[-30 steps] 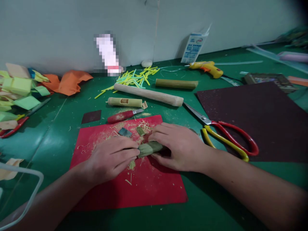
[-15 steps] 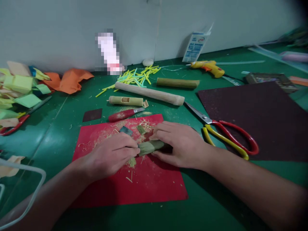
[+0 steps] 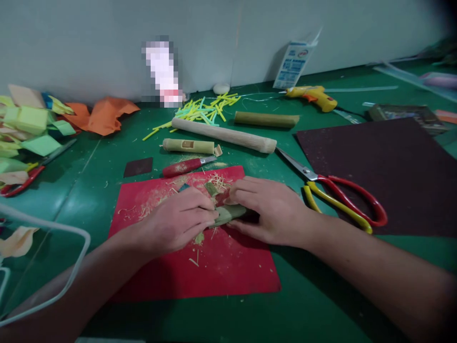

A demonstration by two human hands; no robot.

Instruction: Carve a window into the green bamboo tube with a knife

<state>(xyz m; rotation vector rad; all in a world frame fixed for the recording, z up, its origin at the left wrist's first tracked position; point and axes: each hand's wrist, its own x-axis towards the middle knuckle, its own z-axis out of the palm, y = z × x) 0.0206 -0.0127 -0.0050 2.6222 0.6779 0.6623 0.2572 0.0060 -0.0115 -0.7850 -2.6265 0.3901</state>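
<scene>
A short greenish bamboo piece (image 3: 231,213) lies low over the red sheet (image 3: 228,271), held between both hands. My right hand (image 3: 269,209) is closed round its right end, thumb below and fingers above. Over the left end, my left hand (image 3: 185,216) has its fingers pressed together; whether anything thin is also under those fingertips is hidden. Pale shavings (image 3: 219,181) and dust are scattered on the sheet. Beside the hands lie a small olive-green piece (image 3: 211,189) and a dark blue-green scrap (image 3: 183,187), partly covered by my left hand.
Behind the sheet lie a red-handled knife (image 3: 183,167), a notched bamboo tube (image 3: 200,146), a long pale stick (image 3: 228,134) and another bamboo tube (image 3: 266,119). Scissors (image 3: 342,190) rest partly on a dark sheet (image 3: 385,166). A yellow glue gun (image 3: 314,96) sits farther back.
My left hand has slid right along the bamboo piece, closer to my right hand, and now covers more of the blue-green scrap. My right hand keeps its grip. The whole view has shifted slightly.
</scene>
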